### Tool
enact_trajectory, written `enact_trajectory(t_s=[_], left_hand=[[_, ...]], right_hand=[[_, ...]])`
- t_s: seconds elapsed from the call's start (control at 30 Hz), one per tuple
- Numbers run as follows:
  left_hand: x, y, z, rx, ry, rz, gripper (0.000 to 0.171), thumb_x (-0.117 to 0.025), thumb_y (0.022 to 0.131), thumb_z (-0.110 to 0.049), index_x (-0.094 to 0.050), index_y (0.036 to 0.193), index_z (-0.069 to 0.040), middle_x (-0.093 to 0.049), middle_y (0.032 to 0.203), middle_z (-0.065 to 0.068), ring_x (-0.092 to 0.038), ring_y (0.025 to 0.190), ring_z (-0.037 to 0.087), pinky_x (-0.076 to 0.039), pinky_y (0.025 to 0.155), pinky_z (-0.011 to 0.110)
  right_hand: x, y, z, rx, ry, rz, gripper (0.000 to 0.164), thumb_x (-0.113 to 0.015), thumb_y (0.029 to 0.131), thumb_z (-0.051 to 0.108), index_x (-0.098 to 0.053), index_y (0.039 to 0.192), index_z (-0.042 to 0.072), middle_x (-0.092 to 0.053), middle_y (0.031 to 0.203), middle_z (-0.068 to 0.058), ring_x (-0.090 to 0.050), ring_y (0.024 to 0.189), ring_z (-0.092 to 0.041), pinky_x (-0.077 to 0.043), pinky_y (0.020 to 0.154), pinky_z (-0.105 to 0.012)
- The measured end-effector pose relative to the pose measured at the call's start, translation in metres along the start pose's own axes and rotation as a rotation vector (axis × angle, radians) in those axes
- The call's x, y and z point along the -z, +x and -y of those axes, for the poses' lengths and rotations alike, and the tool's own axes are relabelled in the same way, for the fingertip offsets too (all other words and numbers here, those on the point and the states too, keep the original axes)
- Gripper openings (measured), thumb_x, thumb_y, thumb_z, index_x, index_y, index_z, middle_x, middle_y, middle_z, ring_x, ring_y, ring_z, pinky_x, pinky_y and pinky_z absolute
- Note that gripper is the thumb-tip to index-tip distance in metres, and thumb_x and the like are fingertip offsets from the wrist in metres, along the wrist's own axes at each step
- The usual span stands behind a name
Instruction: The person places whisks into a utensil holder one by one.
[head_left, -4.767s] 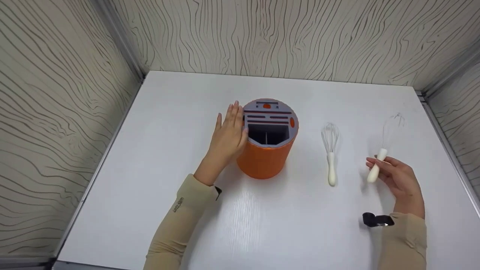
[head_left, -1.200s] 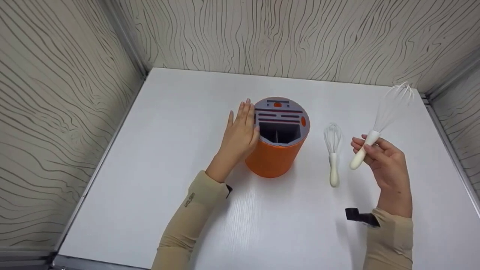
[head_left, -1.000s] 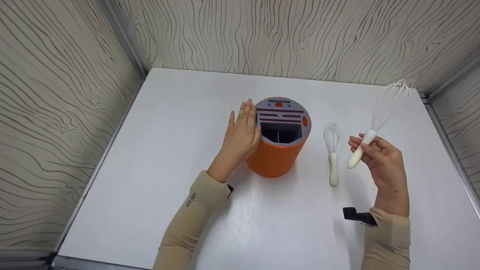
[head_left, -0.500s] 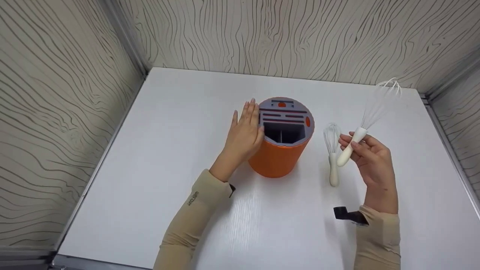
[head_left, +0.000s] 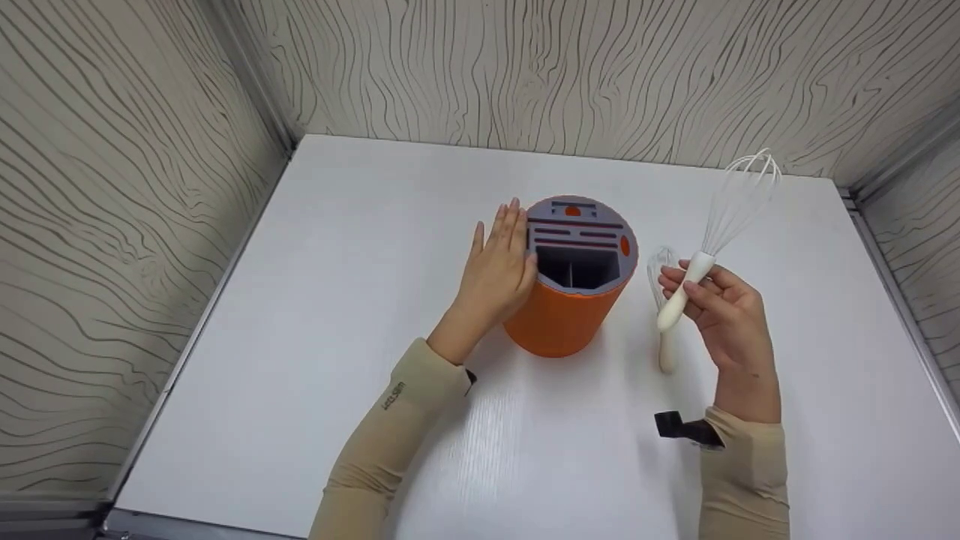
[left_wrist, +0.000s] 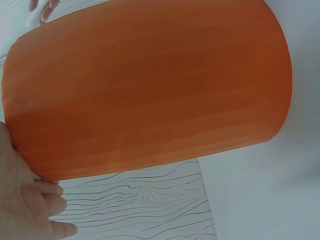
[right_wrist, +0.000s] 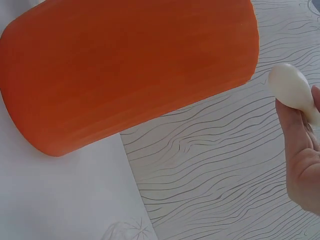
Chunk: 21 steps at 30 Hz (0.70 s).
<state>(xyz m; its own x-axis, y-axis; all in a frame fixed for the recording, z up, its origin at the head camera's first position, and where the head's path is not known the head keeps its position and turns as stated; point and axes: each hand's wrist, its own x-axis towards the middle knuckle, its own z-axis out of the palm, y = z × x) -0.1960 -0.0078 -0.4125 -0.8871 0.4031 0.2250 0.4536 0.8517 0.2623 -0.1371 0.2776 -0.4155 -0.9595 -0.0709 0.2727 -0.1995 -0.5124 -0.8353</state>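
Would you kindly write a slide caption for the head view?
Left hand against orange holder, right hand holding a whisk; second whisk on white table.

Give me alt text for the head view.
A person's right hand holds a whisk, wires upward, beside a slotted orange holder. The left hand rests against the holder; another whisk lies partly hidden on the white table.

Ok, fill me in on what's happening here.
A person's left hand rests against the side of an orange holder that stands on a white table. Their right hand holds a whisk by its handle, raised and outside the holder. A second whisk lies on the table, partly hidden.
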Motion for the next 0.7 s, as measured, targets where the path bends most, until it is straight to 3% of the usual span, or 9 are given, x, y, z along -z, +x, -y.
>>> enact_trajectory(t_s=[0.7], left_hand=[[0.0,0.0,0.001,0.002,-0.007,-0.002,0.059,-0.029,0.1,-0.027,-0.019,0.148,0.004,-0.012,0.156,0.015,-0.009,0.144,0.026,-0.01,0.113,0.048]], right_hand=[[-0.024,0.003,-0.001,0.019,-0.049,0.049,0.029,-0.04,0.089,-0.02,-0.058,0.11,-0.012,-0.068,0.102,-0.022,-0.068,0.093,-0.028,-0.051,0.083,-0.033]])
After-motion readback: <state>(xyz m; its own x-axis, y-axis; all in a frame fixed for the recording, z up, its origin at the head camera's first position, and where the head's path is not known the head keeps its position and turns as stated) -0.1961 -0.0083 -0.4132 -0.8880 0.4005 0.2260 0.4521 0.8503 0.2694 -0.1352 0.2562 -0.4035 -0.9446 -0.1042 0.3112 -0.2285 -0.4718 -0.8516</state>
